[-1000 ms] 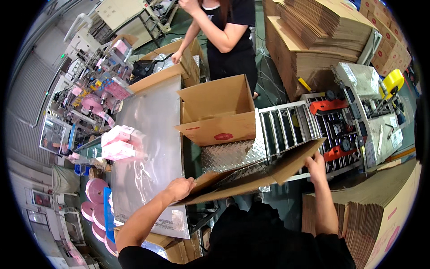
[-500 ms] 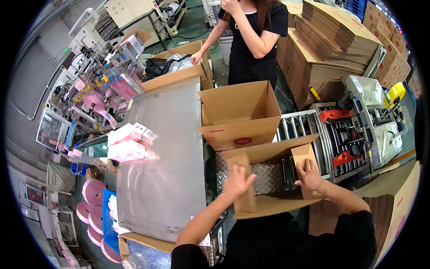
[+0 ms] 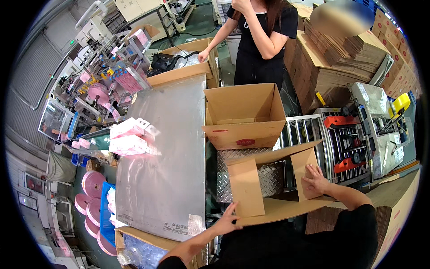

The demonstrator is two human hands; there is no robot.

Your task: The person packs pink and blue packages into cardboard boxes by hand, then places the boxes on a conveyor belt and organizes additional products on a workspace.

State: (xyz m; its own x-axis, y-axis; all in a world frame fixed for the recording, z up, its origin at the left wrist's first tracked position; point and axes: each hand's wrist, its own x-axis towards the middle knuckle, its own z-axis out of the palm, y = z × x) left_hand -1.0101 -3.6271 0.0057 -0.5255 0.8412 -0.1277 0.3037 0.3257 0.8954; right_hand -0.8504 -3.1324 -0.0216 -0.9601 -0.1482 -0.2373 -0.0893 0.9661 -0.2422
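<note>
Biggest thing on my feed: the metal table (image 3: 163, 184), running down the left. To its right the far carton (image 3: 244, 133) stands upright, mouth open and squared up; its base is hidden from me. Just this side of it, near my body, is the near carton (image 3: 286, 210), and that's where the work is: opened into a box shape, only part folded, by my judgement. The left short flap (image 3: 247, 188) and the right short flap (image 3: 306, 166) are turned inward, so that much is done. The long flaps (image 3: 277, 154) aren't folded over them; I count those as undone. Between the short ones I'm seeing patterned plate (image 3: 270, 179), so that gap isn't covered. Pink packs (image 3: 128, 145) sit grouped on the table. Down to the hands: my right grip (image 3: 316, 183) lies fingers spread on the right short flap; my left grip (image 3: 226, 221) is at the near left corner, pinching or merely touching, I can't tell.
</note>
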